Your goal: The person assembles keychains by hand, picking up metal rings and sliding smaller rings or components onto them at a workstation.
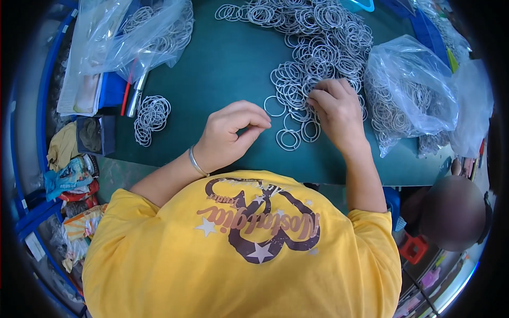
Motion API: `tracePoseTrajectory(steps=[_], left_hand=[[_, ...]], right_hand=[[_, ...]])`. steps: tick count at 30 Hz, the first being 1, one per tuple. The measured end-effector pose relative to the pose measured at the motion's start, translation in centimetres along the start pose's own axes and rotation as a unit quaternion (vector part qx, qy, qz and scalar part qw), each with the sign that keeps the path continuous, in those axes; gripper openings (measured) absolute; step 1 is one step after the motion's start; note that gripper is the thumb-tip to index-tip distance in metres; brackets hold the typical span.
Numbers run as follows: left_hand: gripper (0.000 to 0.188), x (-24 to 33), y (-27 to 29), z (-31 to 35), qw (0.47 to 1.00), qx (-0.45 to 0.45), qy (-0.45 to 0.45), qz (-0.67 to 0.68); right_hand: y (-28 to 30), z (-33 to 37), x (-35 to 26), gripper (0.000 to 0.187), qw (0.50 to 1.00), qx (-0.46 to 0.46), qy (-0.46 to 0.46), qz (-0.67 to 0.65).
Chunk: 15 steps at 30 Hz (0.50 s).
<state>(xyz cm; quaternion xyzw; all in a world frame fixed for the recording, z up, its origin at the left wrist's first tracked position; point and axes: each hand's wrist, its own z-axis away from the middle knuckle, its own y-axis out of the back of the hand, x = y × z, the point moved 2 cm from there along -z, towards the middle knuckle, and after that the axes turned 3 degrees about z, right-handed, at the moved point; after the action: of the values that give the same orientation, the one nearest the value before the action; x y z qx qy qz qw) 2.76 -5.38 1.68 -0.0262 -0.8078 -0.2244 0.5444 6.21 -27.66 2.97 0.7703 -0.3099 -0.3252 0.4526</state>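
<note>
The grey rings (331,47) are spread across the green desk (217,69) in a long pile, deep toward the far edge and thinned out toward the body, where some loose rings (288,139) are laid nearly flat. By this thinning, single rings are probably made easier to pick out than from the tangle behind.

The right hand (338,108) is placed over the near part of the pile, its fingers curled down and bunched narrowly; whether a ring is gripped cannot be told, as the fingertips are partly hidden. The left hand (228,132) is held just left of the loose rings, thumb and forefinger brought close together. Nothing can be made out between them, though whether something thin is pinched cannot be told. A short reach is presumably given by this position.

A small heap (152,119) of rings is set well apart at the left, seemingly so that mixing with the pile is avoided. More rings are contained in a clear bag (408,53) at the right and a plastic bag (146,47) at the far left, by which scattering is likely prevented.
</note>
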Motion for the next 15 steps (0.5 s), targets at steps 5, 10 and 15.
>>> tracePoseTrajectory(steps=[5,10,15], left_hand=[[0.027,0.0,-1.0,0.1,0.978,0.064,0.127,0.15],[0.023,-1.5,-0.7,-0.1,0.953,-0.048,0.251,0.164],[0.02,-1.8,-0.2,0.0,0.931,-0.058,0.266,0.242]], right_hand=[[-0.1,-0.1,-3.8,0.011,0.965,0.066,-0.015,-0.255],[-2.4,1.7,-4.4,0.009,0.839,-0.03,-0.277,-0.466],[-2.6,1.5,-4.0,0.013,0.698,0.009,-0.355,-0.622]])
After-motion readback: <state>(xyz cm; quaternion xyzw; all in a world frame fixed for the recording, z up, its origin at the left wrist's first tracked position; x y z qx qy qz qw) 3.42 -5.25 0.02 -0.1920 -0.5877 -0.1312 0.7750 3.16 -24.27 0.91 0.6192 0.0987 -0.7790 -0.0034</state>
